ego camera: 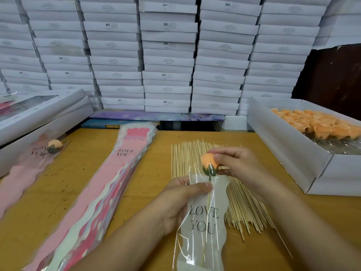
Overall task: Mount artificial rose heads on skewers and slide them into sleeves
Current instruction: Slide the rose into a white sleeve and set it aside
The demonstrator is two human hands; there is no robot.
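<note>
We are at the sleeving step. In the lower middle of the frame our left hand (176,204) has its grip pinched on the upper edge of a clear sleeve (203,227) printed LOVE YOU, thumb on top. Our right hand (237,163), just above it, has its grip closed lightly round an orange rose head (209,161) with a green calyx. The head sits on a skewer (208,196) whose shaft already runs down inside the sleeve, visible through the film. The head itself stands at the sleeve's mouth, not yet below its rim.

We judge the mounting done for this flower and the sliding partly done. The next move calls for pushing the rose further down while the left grip keeps the mouth open and the film from crumpling; the petals look soft, so the push wants to be gentle.

Behind our hands lies the spread of loose skewers (197,155) on the tabletop (93,169). At centre left is the stack of pink sleeves (109,184); at far left one finished rose (53,146) in its sleeve; at upper right the white box (289,153) of orange heads.
</note>
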